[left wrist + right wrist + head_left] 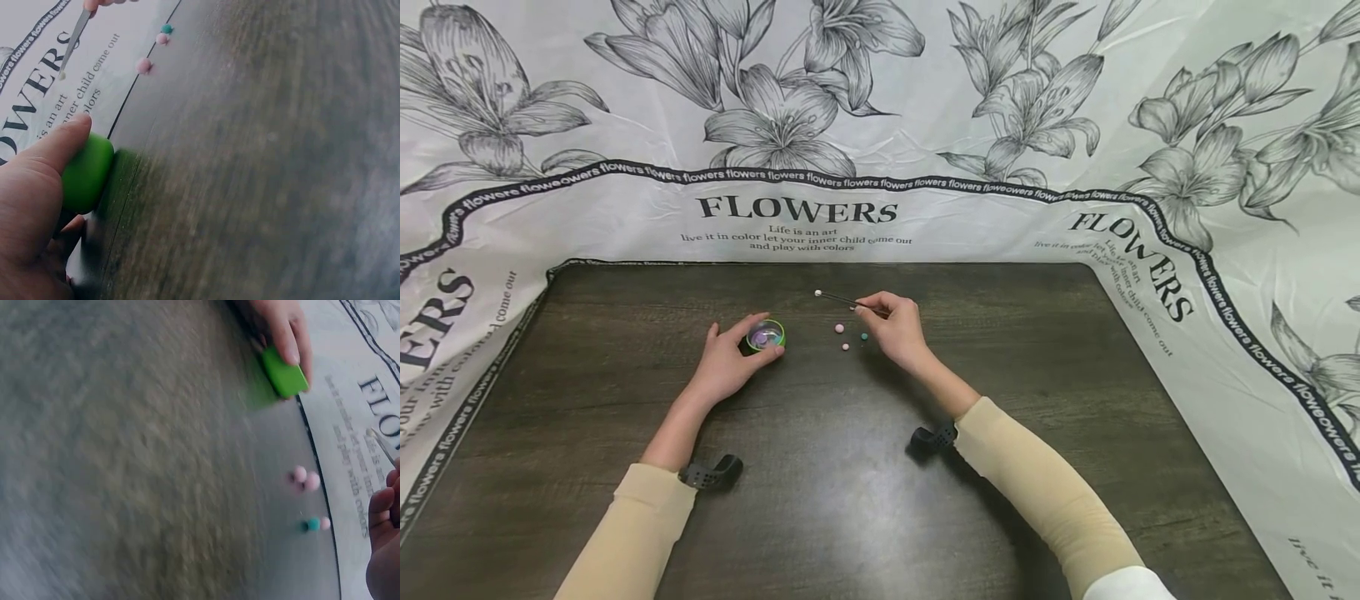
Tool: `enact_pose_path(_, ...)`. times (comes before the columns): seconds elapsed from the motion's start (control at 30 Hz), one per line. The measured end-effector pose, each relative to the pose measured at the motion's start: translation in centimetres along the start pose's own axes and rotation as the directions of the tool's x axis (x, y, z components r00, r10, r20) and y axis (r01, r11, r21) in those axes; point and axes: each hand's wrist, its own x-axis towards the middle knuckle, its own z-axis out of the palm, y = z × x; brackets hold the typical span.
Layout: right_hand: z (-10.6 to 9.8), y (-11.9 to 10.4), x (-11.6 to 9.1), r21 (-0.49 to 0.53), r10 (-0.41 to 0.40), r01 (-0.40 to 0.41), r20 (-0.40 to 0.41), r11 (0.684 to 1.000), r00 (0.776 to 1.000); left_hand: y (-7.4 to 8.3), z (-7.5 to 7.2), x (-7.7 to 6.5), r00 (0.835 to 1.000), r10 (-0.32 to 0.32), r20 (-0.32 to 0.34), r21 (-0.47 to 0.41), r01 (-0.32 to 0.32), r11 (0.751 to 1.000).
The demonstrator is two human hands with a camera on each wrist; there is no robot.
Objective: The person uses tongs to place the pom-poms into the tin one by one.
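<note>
My left hand [730, 362] holds a small green cup [90, 175] upright on the table, thumb on the near side and fingers round the far side. Purple and bluish colours show inside the cup in the head view. To the right, my right hand [895, 329] pinches dark, slim tweezers [842, 298], which point left. A small white ball [817, 293] is at their tip, raised above the table. Below the tweezers lie a larger pink ball [839, 328], a smaller pink ball [846, 347] and a teal ball [864, 337]. Another pale pink ball [325, 523] shows beside the teal one.
The dark wood-grain table [820, 500] runs back to a white cloth [985, 225] printed with flowers and lettering, which rises behind it and along both sides. A black strap [711, 473] is on the left wrist and another strap [934, 439] on the right.
</note>
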Motion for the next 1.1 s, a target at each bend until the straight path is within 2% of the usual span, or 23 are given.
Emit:
enact_pose_path(0.4, 2.0, -0.1, -1.3, 0.032, -0.026, 0.024, 0.091, 0.999, 0.996, 0.2, 0.3, 0.2, 1.0, 0.007, 0.0, 0.01, -0.007, 1.0)
enact_pose_path(0.57, 2.8, -0.1, -1.6, 0.013, -0.039, 0.038, 0.132, 0.999, 0.99, 0.2, 0.3, 0.2, 1.0, 0.001, -0.006, 0.019, 0.0, 1.0)
enact_pose_path(1.1, 5.6, -1.3, -1.4, -0.002, -0.063, 0.064, 0.176, 0.998, 0.982, -0.5, 0.0, 0.3, 1.0, -0.006, -0.001, 0.023, 0.006, 1.0)
